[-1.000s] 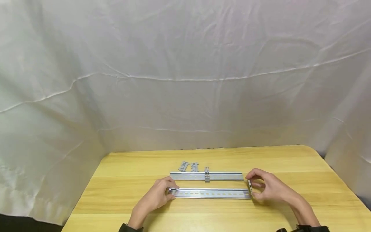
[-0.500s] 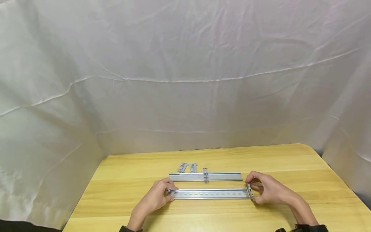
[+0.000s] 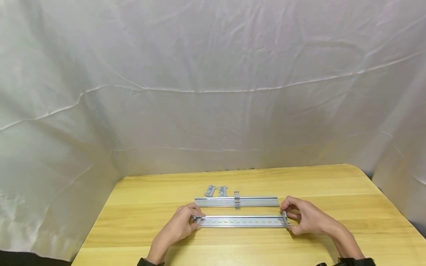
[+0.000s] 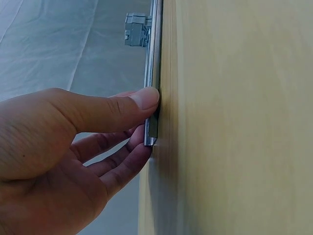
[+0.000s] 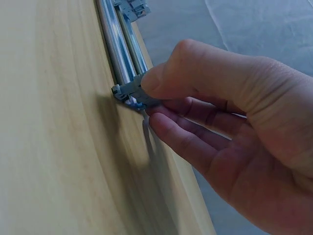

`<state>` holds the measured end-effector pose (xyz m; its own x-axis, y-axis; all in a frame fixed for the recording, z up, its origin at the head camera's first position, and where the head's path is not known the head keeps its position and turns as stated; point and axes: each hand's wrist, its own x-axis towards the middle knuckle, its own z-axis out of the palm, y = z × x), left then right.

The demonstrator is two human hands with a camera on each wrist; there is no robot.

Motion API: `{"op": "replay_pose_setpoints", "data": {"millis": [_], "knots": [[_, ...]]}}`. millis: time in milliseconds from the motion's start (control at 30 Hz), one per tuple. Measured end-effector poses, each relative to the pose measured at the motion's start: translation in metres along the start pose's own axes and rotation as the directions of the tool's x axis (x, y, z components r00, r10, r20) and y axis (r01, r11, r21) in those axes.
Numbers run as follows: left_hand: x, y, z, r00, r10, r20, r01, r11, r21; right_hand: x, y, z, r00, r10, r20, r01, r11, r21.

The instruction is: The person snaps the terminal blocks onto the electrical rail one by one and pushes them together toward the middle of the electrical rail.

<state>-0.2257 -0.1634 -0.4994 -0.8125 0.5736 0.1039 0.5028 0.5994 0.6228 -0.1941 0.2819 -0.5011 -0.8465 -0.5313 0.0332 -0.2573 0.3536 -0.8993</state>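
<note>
While left fingers (image 4: 124,171) grip front rail (image 3: 243,221), right fingers (image 5: 183,140) pinch gray block (image 5: 130,89)

Both hands (image 3: 179,222) (image 3: 310,217) in pinch grips

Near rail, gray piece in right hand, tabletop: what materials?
Near rail: metal, probably plated; bright reflections along its edges. Gray piece: likely molded plastic; fairly matte, notched shape. Tabletop: wood or wood-look laminate, low sheen; visible grain.

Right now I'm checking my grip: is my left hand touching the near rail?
Touching: the left wrist view shows your left hand pinching the near rail end.
</note>
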Motion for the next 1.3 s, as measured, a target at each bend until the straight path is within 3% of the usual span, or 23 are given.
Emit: {"op": "replay_pose_setpoints", "data": {"millis": [467,1300], "knots": [[-0.0007,-0.0019,0.0016,1.0,0.014,-0.004,-0.014,1.0,-0.013,0.0018,-0.0077,0.0064,0.998,0.062,-0.015,-0.062,0.998,-0.003],[-0.0005,-0.003,0.0022,1.0,0.02,-0.001,-0.02,0.999,-0.035,0.0018,-0.0086,0.0097,0.996,0.069,-0.05,-0.071,0.997,-0.028]]}}
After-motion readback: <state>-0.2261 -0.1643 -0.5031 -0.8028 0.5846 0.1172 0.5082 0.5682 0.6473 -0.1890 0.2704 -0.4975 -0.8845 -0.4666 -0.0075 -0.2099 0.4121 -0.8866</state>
